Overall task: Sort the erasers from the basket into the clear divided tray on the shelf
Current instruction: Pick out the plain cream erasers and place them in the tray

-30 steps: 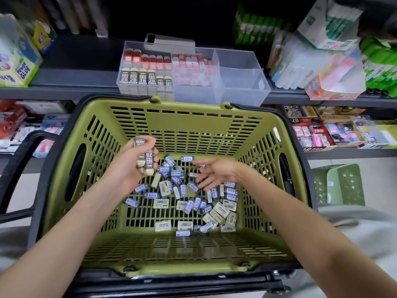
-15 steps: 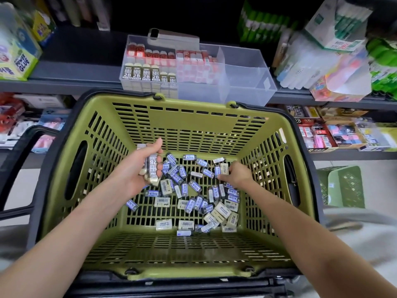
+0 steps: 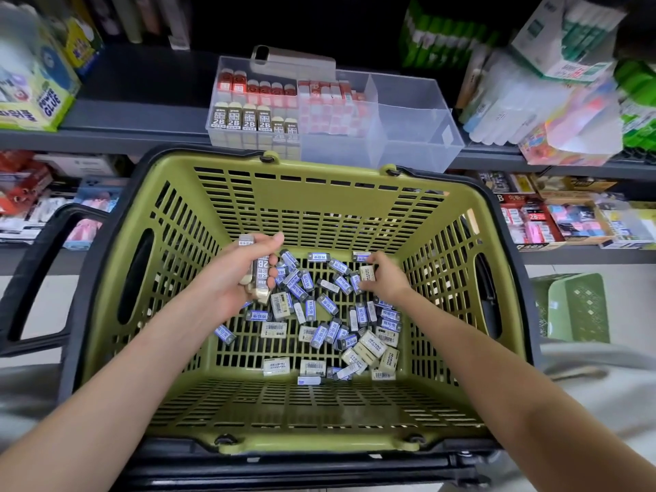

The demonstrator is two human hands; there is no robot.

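I am watching through the head camera, and both bare arms are reaching down into the green basket (image 3: 319,207), which is standing just in front of the grey shelf (image 3: 135,115). The left hand (image 3: 241,278) is hovering over the left part of the basket floor. Its fingers are curling round a small bundle of brown 2B erasers (image 3: 262,278), the thumb is lying across them from above, and one more eraser is sticking out at the top of the fist. The right hand (image 3: 387,278) is staying low over the pile with its fingers bent, and it is pinching one cream eraser (image 3: 367,272) at the fingertips. How many fingers are touching it I cannot tell, because the back of the hand is hiding them.

The loose erasers (image 3: 319,314), mostly in blue sleeves with some cream ones, are lying scattered on the basket floor, more toward the right side. The clear divided tray (image 3: 419,136) is sitting on the shelf just behind the far rim of the basket. Its left compartment is holding brown 2B erasers in front and red ones behind them, and the middle compartment is holding red and white ones. A glue box (image 3: 42,101) is standing at the left end of the shelf, and a green crate (image 3: 575,307) is standing on the floor to the right of the basket.
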